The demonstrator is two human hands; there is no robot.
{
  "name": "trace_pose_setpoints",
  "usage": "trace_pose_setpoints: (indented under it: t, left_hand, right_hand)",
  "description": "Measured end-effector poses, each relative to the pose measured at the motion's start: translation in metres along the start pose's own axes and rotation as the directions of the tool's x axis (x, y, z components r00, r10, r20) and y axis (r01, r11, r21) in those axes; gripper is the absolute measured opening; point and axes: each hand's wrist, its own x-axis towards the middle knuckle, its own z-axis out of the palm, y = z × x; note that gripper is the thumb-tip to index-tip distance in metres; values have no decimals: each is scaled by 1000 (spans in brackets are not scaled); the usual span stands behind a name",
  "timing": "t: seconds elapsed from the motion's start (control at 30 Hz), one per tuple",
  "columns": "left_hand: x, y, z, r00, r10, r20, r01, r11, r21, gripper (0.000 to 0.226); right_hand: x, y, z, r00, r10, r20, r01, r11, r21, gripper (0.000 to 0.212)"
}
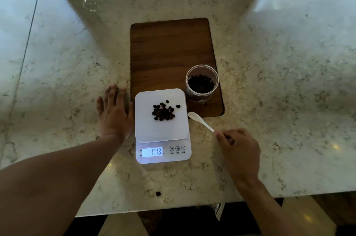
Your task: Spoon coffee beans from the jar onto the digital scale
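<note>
A white digital scale stands on the marble counter, its lit display reading 0.18. A small heap of dark coffee beans lies on its platform. Just behind and to the right, an open clear jar holding more beans stands on a dark wooden board. My right hand pinches the handle of a white spoon, whose empty bowl rests on the counter beside the scale. My left hand lies flat on the counter, fingers spread, touching the scale's left side.
One stray bean lies on the counter near the front edge. A clear glass object sits at the far left back. The counter's front edge runs close below my arms.
</note>
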Motion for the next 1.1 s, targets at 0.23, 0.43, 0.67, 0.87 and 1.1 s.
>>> trace_pose_setpoints:
  t: [0.23,0.43,0.67,0.87,1.1]
  left_hand:
    - [-1,0,0,1000,5,-6,-5,1000,-3,65]
    - [-1,1,-1,1000,1,-11,-1,1000,-10,65]
    - [0,-1,-1,1000,1,5,-1,1000,5,65]
    - [1,-1,-1,1000,10,4,-10,1000,-12,62]
    - [-4,0,-4,1000,-1,25,2,998,-59,62]
  right_hand:
    - [-8,-1,5,972,-121,199,126,992,-9,10]
    - [-11,-12,13,972,-54,230,46,998,40,11]
    - [-8,-22,16,979,-65,196,68,998,-10,14]
    - [-4,-25,19,980,-36,195,49,997,-61,18]
    - [1,-31,15,975,15,223,4,996,-84,18]
